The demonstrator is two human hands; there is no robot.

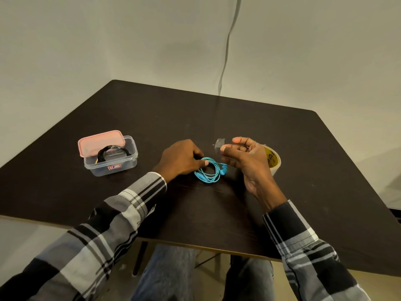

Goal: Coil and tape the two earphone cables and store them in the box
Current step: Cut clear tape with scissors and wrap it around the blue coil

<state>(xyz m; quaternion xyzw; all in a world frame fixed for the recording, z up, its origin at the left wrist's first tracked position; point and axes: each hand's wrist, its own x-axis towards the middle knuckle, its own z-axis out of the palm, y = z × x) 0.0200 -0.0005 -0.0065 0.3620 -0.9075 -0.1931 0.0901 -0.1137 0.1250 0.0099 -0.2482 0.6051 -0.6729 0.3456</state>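
A coiled blue earphone cable (210,172) lies on the dark table (217,118). My left hand (181,158) grips the coil's left side with thumb and fingers. Just right of it and a little higher, my right hand (245,158) pinches a small clear piece of tape (219,144) between thumb and forefinger. The tape roll (273,160) stands behind my right hand, partly hidden. At the left, a clear plastic box (111,159) holds a coiled black earphone cable (111,153).
The box's pink lid (98,141) leans against the back of the box. A grey cord (227,46) hangs down the wall behind the table. The table's near edge runs above my knees.
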